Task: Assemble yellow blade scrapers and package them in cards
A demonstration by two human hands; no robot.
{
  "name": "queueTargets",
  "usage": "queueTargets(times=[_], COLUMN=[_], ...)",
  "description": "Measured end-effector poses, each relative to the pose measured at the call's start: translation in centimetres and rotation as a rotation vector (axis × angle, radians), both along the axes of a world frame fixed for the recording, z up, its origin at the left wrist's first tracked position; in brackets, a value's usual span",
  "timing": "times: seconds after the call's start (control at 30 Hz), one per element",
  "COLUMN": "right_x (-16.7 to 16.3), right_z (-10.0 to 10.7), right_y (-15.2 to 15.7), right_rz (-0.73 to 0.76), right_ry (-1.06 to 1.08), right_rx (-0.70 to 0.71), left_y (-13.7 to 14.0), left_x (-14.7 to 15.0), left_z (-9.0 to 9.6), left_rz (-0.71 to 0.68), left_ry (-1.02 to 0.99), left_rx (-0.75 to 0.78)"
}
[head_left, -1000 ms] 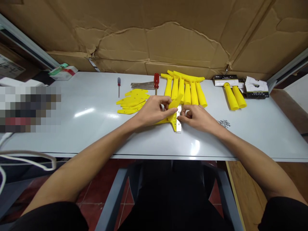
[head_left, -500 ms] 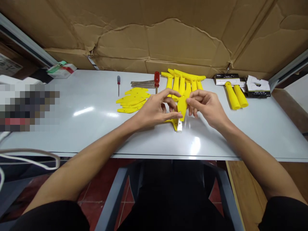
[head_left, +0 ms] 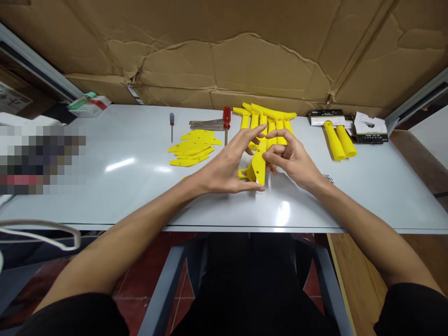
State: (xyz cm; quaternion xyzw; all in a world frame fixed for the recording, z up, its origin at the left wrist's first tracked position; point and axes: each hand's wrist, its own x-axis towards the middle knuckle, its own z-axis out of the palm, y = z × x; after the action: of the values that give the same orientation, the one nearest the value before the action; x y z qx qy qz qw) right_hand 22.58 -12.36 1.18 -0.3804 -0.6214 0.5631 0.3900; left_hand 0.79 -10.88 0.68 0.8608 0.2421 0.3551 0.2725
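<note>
A flat yellow plastic plate (head_left: 259, 164) with small holes stands lengthwise between my hands, over the head of a yellow T-shaped handle (head_left: 246, 174). A bit of bright metal shows under its near end. My left hand (head_left: 229, 161) spans the piece, thumb at the near end and index finger at the far end. My right hand (head_left: 290, 157) has its thumb and curled fingers on the right edge of the plate. Part of the handle is hidden behind my left hand.
Loose yellow plates (head_left: 192, 149) lie left, below metal strips (head_left: 206, 124). A red screwdriver (head_left: 227, 119) and a small screwdriver (head_left: 171, 123) lie nearby. Several yellow T-handles (head_left: 280, 123) are behind my hands. Small screws (head_left: 328, 178), yellow tubes (head_left: 335, 142) and black-and-white packaging (head_left: 370, 128) are right.
The plate and handle have turned a little and moved slightly towards me. My left thumb and index finger have spread wider along the piece. Screws now show beside my right wrist.
</note>
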Motion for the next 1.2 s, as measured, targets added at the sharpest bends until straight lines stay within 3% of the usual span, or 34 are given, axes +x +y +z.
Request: queueTargets(times=[0.13,0.3,0.5,0.7,1.0,1.2], right_x=[0.3,1.6,2.4,2.0,1.4,1.3], right_z=[-0.3,0.6,1.7,1.2,1.1,1.4], right_y=[0.2,0.2,0.1,0.1,-0.8,-1.1], right_rz=[0.020,-0.057,0.167,0.080,0.160,0.116], right_ry=[-0.070,-0.193,-0.218,-0.252,-0.490,-0.588], right_rx=[0.022,0.224,0.194,0.219,0.442,0.500], left_y=[0.0,0.0,0.4,0.9,1.0,1.1], left_x=[-0.2,-0.4,-0.5,-0.5,-0.9,-1.0], left_z=[-0.1,0.2,0.4,0.1,0.9,1.0], left_rz=[0.005,0.041,0.010,0.021,0.102,0.109], left_ry=[0.045,0.017,-0.123,-0.228,-0.268,-0.245], left_rx=[-0.012,-0.068,-0.336,-0.547,-0.698,-0.669])
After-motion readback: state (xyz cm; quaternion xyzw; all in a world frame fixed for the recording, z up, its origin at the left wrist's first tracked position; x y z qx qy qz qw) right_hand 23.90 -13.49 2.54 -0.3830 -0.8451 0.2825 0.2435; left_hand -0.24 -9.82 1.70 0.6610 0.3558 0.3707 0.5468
